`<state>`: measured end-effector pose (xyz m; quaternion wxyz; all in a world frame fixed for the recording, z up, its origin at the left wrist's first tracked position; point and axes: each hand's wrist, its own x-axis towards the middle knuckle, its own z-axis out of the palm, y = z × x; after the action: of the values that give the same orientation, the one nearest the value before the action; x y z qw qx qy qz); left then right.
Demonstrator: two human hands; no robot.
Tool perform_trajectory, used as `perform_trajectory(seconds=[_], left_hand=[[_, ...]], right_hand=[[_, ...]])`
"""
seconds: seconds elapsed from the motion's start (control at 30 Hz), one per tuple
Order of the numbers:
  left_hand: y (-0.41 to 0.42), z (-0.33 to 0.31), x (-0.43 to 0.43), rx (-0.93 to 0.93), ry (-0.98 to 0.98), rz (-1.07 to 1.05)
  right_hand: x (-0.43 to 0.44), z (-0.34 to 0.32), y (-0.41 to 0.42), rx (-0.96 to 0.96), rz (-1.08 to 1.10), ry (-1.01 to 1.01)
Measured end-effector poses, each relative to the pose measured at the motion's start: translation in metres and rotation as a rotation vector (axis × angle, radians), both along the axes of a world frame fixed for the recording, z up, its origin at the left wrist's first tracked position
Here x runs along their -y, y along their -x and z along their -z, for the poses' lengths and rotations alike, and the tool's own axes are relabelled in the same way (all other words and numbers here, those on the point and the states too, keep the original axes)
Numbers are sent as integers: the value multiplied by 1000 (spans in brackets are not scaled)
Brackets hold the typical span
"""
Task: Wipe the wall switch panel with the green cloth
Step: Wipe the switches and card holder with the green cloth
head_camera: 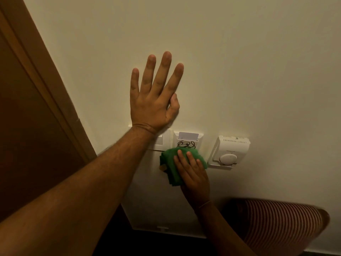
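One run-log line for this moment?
left hand: flat on wall | right hand: presses green cloth below card slot panel | wiping: underway

We see a white thermostat (pixel 229 151) with a round dial mounted on the cream wall (pixel 239 71). A brown wooden door frame (pixel 46 85) runs at the left, and a red-and-white striped cushion (pixel 276 224) sits at the lower right.

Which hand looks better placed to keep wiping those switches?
The right hand. It presses the green cloth against the wall just below the card switch. The left hand lies flat on the wall above, empty.
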<state>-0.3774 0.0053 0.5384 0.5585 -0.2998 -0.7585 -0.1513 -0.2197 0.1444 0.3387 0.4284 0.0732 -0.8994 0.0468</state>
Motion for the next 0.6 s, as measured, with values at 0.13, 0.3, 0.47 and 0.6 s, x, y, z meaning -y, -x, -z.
perform_trajectory(seconds=[0.13,0.3,0.47,0.6], left_hand=[[-1,-2,1,11,-5,-2],[-2,-1,-1,11,-4,-5],[-2,0,-1,-15,-6,-32],[-3,-2,0,-21,1,-56]], right_hand=[[-12,3,-14,-27,108,134],[15,4,-2,-11,-2,152],[16,0,3,-5,-50,113],[7,6,-13,-61,106,262]])
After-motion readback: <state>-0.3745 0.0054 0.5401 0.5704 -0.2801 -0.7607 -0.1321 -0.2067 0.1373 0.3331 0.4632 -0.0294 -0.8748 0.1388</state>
